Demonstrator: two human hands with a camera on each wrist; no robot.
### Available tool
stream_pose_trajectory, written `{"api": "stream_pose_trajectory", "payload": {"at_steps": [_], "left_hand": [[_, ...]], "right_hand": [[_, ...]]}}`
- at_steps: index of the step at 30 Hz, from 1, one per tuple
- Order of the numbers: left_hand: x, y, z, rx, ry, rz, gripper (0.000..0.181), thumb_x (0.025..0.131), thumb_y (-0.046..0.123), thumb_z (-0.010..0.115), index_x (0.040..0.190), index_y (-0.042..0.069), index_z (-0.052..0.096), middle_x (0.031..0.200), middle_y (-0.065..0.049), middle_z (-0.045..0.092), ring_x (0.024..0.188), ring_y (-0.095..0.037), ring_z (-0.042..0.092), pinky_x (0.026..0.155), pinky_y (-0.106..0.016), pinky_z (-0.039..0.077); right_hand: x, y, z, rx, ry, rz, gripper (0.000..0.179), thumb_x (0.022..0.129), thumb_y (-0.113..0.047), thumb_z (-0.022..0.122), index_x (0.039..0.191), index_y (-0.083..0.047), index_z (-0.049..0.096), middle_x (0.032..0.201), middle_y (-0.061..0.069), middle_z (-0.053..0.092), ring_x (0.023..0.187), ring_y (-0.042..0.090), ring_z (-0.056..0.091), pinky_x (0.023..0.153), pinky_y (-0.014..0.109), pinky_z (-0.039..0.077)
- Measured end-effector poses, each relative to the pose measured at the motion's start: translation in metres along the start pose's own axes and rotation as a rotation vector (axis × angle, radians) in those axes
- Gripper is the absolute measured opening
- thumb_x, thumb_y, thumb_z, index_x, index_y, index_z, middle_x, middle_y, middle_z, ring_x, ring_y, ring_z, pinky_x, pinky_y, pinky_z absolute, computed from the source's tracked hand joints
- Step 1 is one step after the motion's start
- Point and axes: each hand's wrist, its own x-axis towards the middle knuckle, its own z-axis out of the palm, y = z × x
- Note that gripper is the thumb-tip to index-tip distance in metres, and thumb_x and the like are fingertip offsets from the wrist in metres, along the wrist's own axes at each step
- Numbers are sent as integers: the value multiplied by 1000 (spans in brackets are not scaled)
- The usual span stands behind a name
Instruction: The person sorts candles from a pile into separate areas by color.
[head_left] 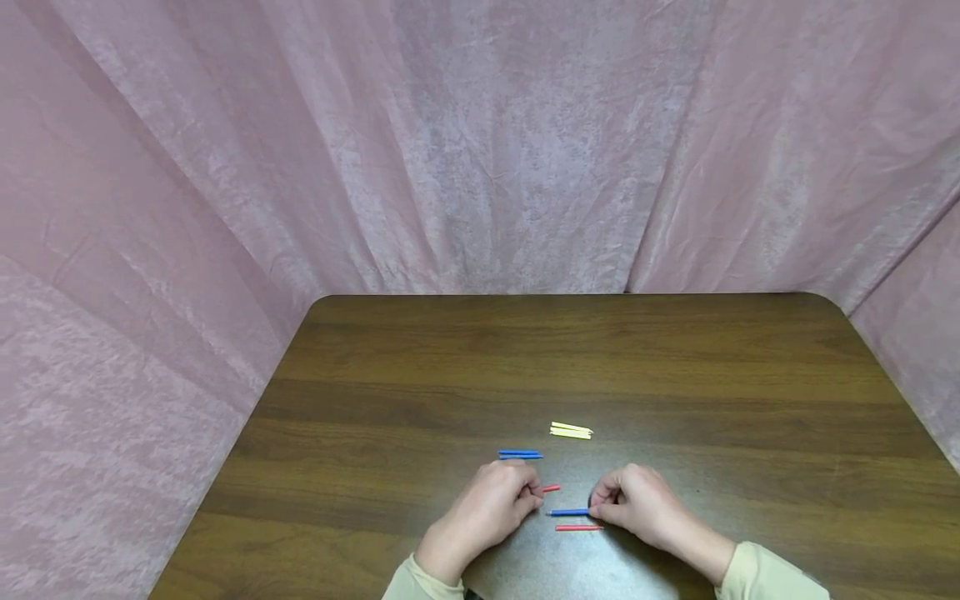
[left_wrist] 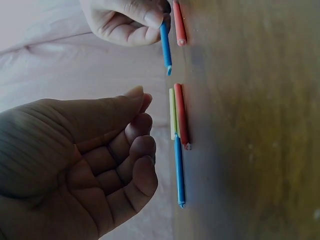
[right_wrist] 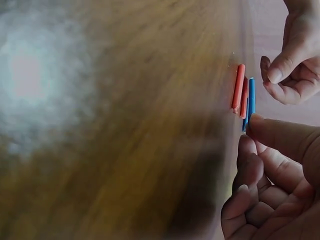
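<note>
My right hand point(head_left: 637, 504) pinches one end of a thin blue candle point(head_left: 568, 512) between thumb and fingertips; its free end points left. In the left wrist view this candle point(left_wrist: 165, 47) hangs from the right hand's fingertips. My left hand point(head_left: 491, 504) is beside it, fingers loosely bent, with nothing between thumb and fingers in the left wrist view point(left_wrist: 100, 160). A red candle point(head_left: 552, 488), partly hidden in the head view, lies beyond its fingertips. Another red candle point(head_left: 577, 527) lies on the near side of the held one.
Two blue candles point(head_left: 520, 455) lie side by side just beyond the left hand. Farther back is a small group of yellow candles point(head_left: 572, 432). Everything is on a brown wooden table point(head_left: 375, 400), with pink curtains point(head_left: 495, 150) behind and at the sides.
</note>
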Motion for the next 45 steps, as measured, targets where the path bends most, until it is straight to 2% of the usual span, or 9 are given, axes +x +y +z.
{"api": "stream_pose_trajectory", "payload": {"at_steps": [12,25,33,40,45], "left_hand": [[-4,2,3,-14,17,37,11,81,14,77,77,18,68,72,15,53,66,4,46,63,-11,38],[-6,10,8,54,-6,77,13,79,18,79,76,19,67,69,16,49,65,6,42,61,-10,33],[-7,14,10,104,-20,120,13,77,20,81,77,21,68,67,18,48,64,8,42,62,-10,31],[-7,16,11,135,-36,126,12,78,22,81,78,22,68,68,19,50,67,6,45,66,-13,36],[-7,17,11,158,-25,130,12,77,23,81,77,23,69,67,19,49,65,7,45,64,-12,35]], "right_hand": [[13,-1,-2,32,45,5,13,76,-13,78,71,-21,70,63,-18,59,56,-4,46,54,22,39],[33,-5,1,-15,77,55,15,77,-14,78,69,-22,68,63,-18,57,57,-2,46,57,23,40],[45,-5,1,-48,97,21,17,77,-15,79,67,-22,67,62,-17,56,58,-2,45,58,24,39],[55,-2,4,-72,94,14,16,76,-16,78,67,-23,67,61,-18,57,59,-2,47,58,25,39],[61,-3,6,-75,95,-2,17,76,-15,78,66,-22,66,62,-18,57,59,-2,47,58,25,40]]}}
